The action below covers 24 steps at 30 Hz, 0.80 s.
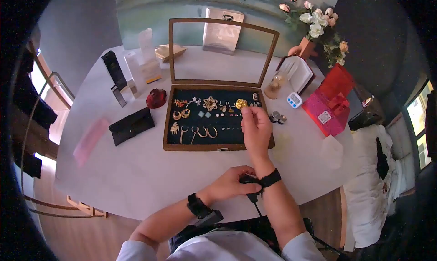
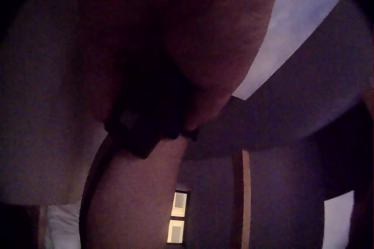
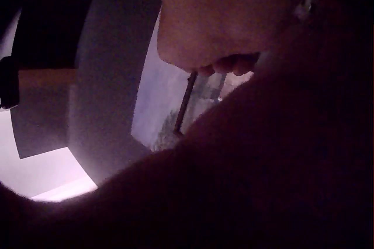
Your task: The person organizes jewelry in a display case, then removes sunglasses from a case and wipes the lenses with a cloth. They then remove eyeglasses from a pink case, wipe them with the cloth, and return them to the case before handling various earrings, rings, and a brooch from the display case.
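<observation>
In the head view, the left hand [image 1: 230,184] holds the black wrist camera [image 1: 249,179] on the right wrist, its thumb and fingers around it beside the black strap [image 1: 271,178]. The left wrist view shows this hand [image 2: 216,39] dark and close, over the black device [image 2: 137,129]. Raised above the right side of an open jewellery case [image 1: 195,147], the right hand [image 1: 256,131] has curled fingers and nothing visible in them. Gold and silver earrings and a flower brooch [image 1: 210,103] lie on the case's dark lining. The right wrist view shows curled fingertips below the hand [image 3: 216,21].
Left of the case are a black pouch [image 1: 132,126], a red object [image 1: 156,98], a pink strip [image 1: 91,141] and small boxes. To its right stand a timer [image 1: 294,100], a pink-red box [image 1: 324,116], small dark round items [image 1: 277,118] and a flower vase [image 1: 306,47].
</observation>
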Tool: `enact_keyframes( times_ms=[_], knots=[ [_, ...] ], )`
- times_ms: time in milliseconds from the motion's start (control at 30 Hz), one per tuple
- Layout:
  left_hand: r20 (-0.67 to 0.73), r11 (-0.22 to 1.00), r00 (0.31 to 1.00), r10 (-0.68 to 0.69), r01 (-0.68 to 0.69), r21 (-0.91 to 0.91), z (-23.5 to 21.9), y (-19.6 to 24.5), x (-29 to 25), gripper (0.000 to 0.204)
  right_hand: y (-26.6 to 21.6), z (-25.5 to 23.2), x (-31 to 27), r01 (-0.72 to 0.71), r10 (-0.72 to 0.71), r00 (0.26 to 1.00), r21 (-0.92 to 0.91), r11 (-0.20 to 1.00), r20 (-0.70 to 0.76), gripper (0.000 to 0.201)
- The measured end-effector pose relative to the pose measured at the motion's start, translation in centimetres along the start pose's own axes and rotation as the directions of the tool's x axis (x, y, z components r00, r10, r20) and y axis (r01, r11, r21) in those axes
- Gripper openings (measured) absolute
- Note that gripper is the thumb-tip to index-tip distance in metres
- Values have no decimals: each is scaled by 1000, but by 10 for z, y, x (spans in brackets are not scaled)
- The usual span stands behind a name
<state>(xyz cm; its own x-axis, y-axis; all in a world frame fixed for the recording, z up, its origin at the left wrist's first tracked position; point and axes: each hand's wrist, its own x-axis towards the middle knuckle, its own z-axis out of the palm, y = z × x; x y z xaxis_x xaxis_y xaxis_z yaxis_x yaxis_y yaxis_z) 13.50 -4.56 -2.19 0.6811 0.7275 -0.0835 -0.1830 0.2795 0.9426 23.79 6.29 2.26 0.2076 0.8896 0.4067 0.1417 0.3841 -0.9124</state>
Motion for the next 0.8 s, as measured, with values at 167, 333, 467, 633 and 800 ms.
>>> enact_keyframes(
  times_ms=[167, 333, 467, 633, 800],
  knots=[
    [-48, 997, 999, -10, 14, 79, 11, 12, -6, 53, 3, -2, -6, -16, 16, 999, -1, 1000, 42, 19],
    [-53, 995, 997, 55, -50, 86, 9, 5, -1, 44, 8, -7, -11, 25, -21, 998, -77, 997, 52, 18],
    [-37, 992, 999, 37, -32, 126, 2, 5, 0, 35, 9, -15, -22, 87, -69, 992, -184, 979, 103, 16],
    [-99, 992, 995, 23, -11, 122, 0, 11, 1, 33, 3, -28, -31, 161, -114, 980, -307, 938, 164, 13],
    [-98, 992, 995, 31, -18, 126, 2, 5, 1, 33, -5, -34, -34, 630, -424, 761, -404, 664, 491, 13]
  ],
)
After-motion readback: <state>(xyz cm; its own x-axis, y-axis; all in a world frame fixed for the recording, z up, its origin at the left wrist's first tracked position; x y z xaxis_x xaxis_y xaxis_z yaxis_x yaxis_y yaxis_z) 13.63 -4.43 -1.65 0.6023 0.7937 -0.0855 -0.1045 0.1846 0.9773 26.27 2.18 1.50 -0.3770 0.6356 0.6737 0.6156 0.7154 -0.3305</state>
